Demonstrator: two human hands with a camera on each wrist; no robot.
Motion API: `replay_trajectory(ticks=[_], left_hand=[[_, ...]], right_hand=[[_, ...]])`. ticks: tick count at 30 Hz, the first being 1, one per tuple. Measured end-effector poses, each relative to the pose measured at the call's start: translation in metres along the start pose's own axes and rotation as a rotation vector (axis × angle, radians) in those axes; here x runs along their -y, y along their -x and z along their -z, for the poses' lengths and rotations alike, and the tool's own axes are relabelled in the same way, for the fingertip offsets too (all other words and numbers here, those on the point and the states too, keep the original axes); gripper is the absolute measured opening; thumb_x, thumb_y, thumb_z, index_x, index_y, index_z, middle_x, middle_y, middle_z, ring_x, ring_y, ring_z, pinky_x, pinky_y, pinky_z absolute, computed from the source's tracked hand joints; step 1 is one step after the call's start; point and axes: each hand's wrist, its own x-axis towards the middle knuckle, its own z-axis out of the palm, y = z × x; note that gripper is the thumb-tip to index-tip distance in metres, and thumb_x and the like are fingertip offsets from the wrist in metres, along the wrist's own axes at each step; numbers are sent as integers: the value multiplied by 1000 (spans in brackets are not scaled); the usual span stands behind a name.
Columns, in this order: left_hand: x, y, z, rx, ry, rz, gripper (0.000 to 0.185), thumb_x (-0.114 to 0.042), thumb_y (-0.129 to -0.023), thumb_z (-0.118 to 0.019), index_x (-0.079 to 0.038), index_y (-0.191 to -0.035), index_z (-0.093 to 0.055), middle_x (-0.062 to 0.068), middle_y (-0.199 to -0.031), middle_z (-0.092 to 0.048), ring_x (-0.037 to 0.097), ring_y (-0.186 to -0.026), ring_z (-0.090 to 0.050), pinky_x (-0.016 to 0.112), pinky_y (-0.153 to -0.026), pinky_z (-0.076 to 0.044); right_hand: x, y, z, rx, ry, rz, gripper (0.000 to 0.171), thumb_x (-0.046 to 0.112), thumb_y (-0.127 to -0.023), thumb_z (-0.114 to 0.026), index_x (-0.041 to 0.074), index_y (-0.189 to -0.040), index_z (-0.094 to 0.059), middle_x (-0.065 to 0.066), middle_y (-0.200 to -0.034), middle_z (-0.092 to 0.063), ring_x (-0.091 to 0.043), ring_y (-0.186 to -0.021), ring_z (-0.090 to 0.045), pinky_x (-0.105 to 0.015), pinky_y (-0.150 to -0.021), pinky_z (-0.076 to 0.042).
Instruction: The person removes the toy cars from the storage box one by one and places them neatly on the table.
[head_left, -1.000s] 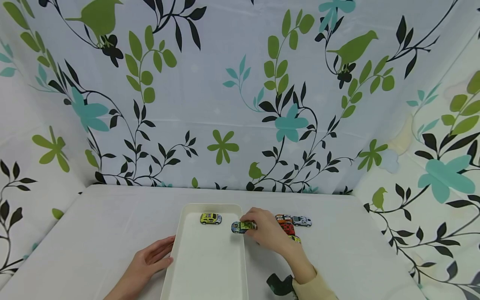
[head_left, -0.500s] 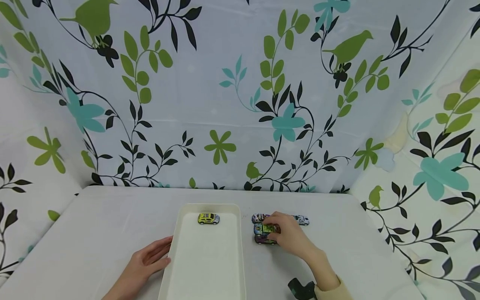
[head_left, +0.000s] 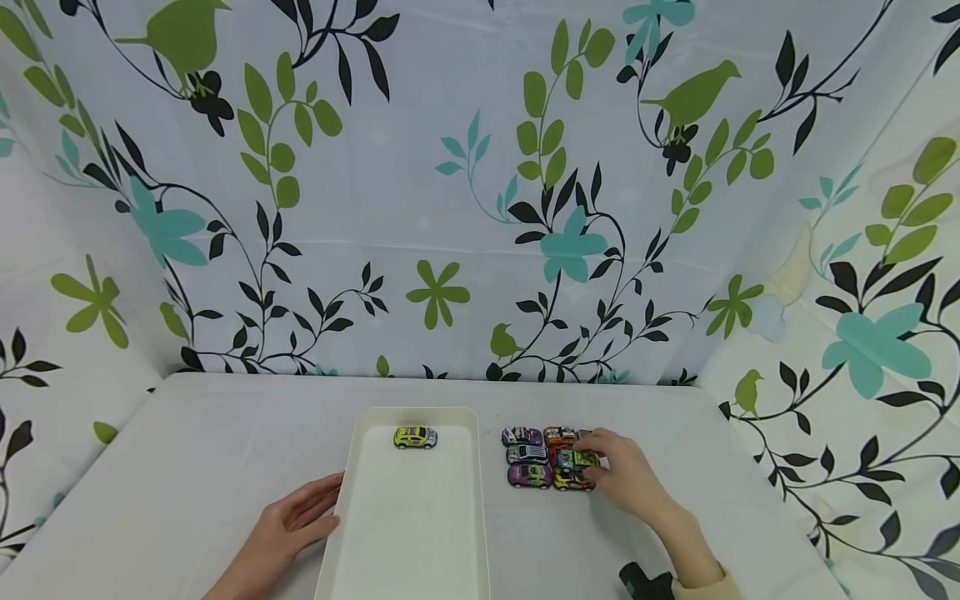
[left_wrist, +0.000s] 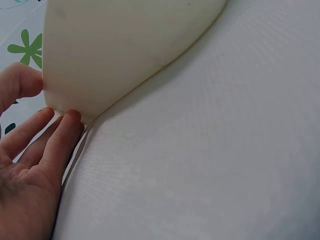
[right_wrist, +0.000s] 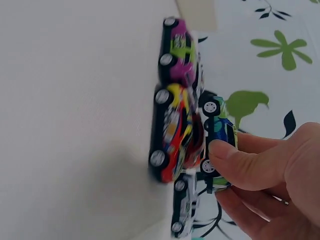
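Note:
My right hand [head_left: 626,475] pinches a green and blue toy car [right_wrist: 220,127] between thumb and fingers, above a cluster of toy cars on the table. In that cluster are a purple car [head_left: 529,476], a red and yellow car [right_wrist: 172,132], a silver car [head_left: 527,454] and an orange one [head_left: 559,435]; the right hand partly covers others. A yellow toy car [head_left: 415,437] sits at the far end of the cream tray [head_left: 405,533]. Against the tray's left side rests my left hand [head_left: 292,525], its fingers fairly straight.
The white table [head_left: 187,467] spreads to both sides of the tray. A leaf-and-bird patterned cloth [head_left: 360,192] hangs behind and at the sides. A dark strapped device [head_left: 645,582] sits at my right wrist.
My right hand has carried the green and blue car rightward, from over the tray's right rim to above the cluster. The left hand stays at the tray.

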Motion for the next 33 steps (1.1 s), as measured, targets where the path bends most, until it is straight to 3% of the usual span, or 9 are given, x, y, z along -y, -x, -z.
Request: replay_trajectory(ticks=[4, 13, 21, 33], left_hand=[[0, 0, 0, -4, 0, 2, 67, -20, -92, -72, -6, -151, -41, 16, -156, -41, -3, -124, -55, 22, -97, -53], [2, 1, 1, 5, 3, -14, 67, -18, -93, -71, -5, -151, -41, 17, -156, -41, -10, -117, -55, 18, -95, -52], [3, 1, 1, 7, 3, -13, 67, -18, -93, -71, -4, -151, -40, 18, -156, -40, -10, -117, -55, 19, -95, -52], [3, 2, 0, 3, -10, -35, 65, -16, -93, -70, -2, -150, -41, 19, -155, -41, -10, -118, -55, 16, -93, -51]], right_hand=[[-15, 2, 3, -43, 18, -6, 34, -10, -77, -76, 7, -106, -75, -4, -108, -70, -29, -103, -67, -48, -88, -57], [-43, 4, 6, -89, 54, 12, 34, -12, -77, -76, 5, -105, -75, -7, -106, -71, -32, -105, -67, -51, -90, -56], [-53, 4, 1, -55, 35, -18, 34, -12, -78, -74, 5, -107, -74, -9, -109, -70, -34, -108, -65, -53, -93, -54], [-58, 2, -4, -65, 47, 8, 34, -13, -78, -76, 7, -105, -74, -8, -111, -68, -34, -110, -64, -52, -93, -54]])
